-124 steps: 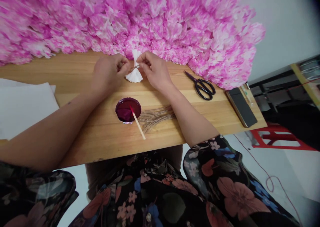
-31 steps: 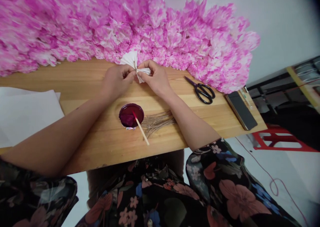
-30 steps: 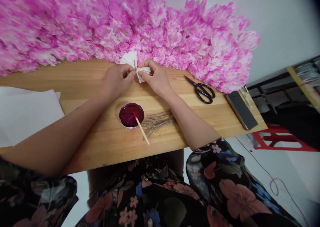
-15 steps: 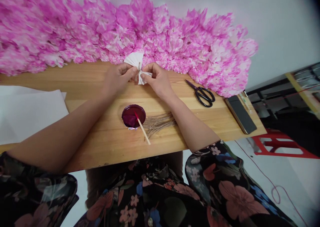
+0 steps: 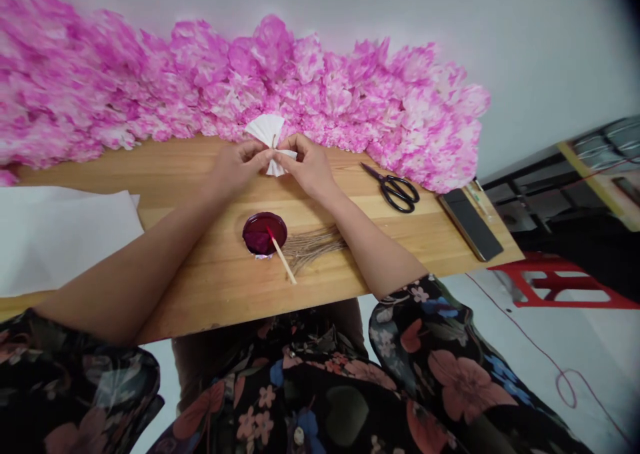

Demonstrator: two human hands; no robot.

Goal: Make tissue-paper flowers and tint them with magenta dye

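A pleated white paper bow (image 5: 265, 128), fanned out at its top and narrow at the middle, is held above the wooden table (image 5: 215, 287). A bit of brown twine (image 5: 273, 141) shows at its waist. My left hand (image 5: 239, 163) pinches it from the left, thumb and finger closed near the waist. From the right, my right hand (image 5: 306, 165) grips the lower folds, its thumb meeting the left fingertips. Below the hands sits a round dish of dark magenta dye (image 5: 257, 234), a wooden stick (image 5: 284, 261) leaning in it. Brown twine strands (image 5: 315, 246) lie beside the dish.
Pink and white paper flowers (image 5: 330, 87) are heaped along the wall side. White paper sheets (image 5: 60, 237) lie at the left. Black-handled scissors (image 5: 397, 191) and a phone (image 5: 470, 224) rest at the right. A red stool (image 5: 565, 284) stands beyond the table's end.
Both hands have drawn closer together at the bow's waist, fingertips now meeting. The whole view has shifted slightly; the dish, scissors and other table things stay in place.
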